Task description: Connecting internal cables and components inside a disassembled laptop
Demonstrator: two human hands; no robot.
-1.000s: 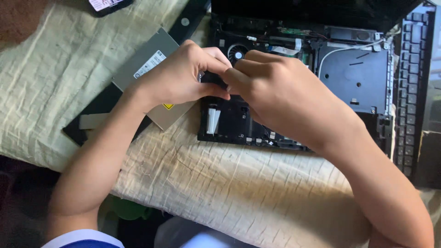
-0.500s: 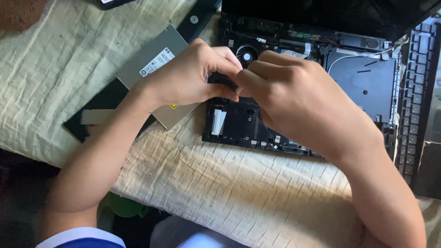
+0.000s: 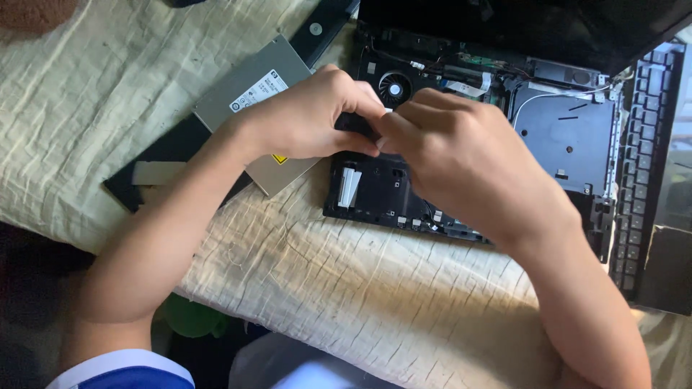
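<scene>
An opened black laptop base (image 3: 562, 137) lies on a cream cloth, its fan (image 3: 394, 88) and ribbon cables exposed. My left hand (image 3: 310, 115) and my right hand (image 3: 461, 158) meet over the base's left part, fingertips pinched together on a small dark part (image 3: 355, 124) that they mostly hide. What exactly is gripped cannot be made out. A white ribbon connector (image 3: 349, 185) shows just below my hands.
A grey optical drive (image 3: 252, 94) with a label lies left of the laptop, on a long black panel (image 3: 169, 155). A detached keyboard (image 3: 641, 166) stands along the right side. The cloth-covered table edge (image 3: 288, 302) runs near my body.
The view has shifted slightly, so the laptop and hands sit a bit higher and to the right in frame. My hands stay pinched together at the same spot.
</scene>
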